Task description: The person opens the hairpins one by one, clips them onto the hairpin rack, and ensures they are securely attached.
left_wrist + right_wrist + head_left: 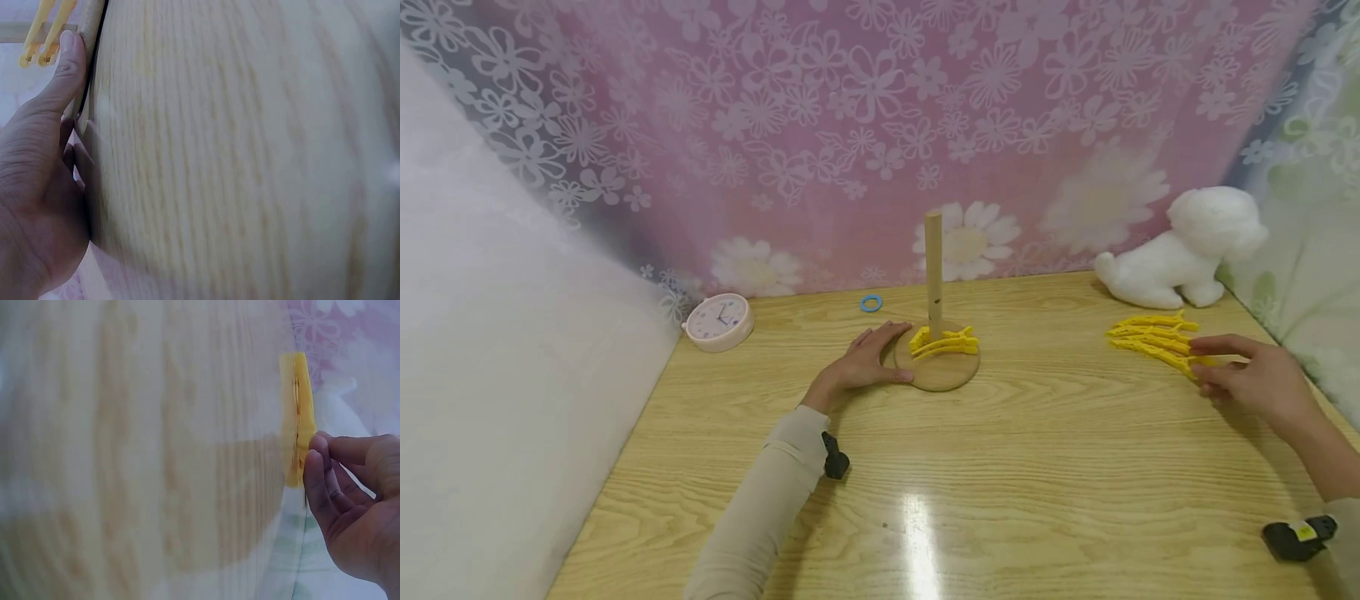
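A round wooden base (943,382) with an upright wooden post (934,267) stands near the middle of the table. Yellow curved plastic pieces (955,343) lie on it around the foot of the post. My left hand (865,360) grips the base's left rim, thumb toward the front and fingers toward the back. Over on the right, more yellow curved pieces (1142,321) lie side by side. My right hand (1262,379) pinches the end of the nearest yellow piece (306,394) between thumb and fingertips, at the table surface.
At the back right sits a white plush dog (1183,250). A small blue ring (871,303) lies behind the base, and a pink round clock (720,322) is at the back left. Flowered curtain (850,125) borders the wooden table's (1000,500) far edge.
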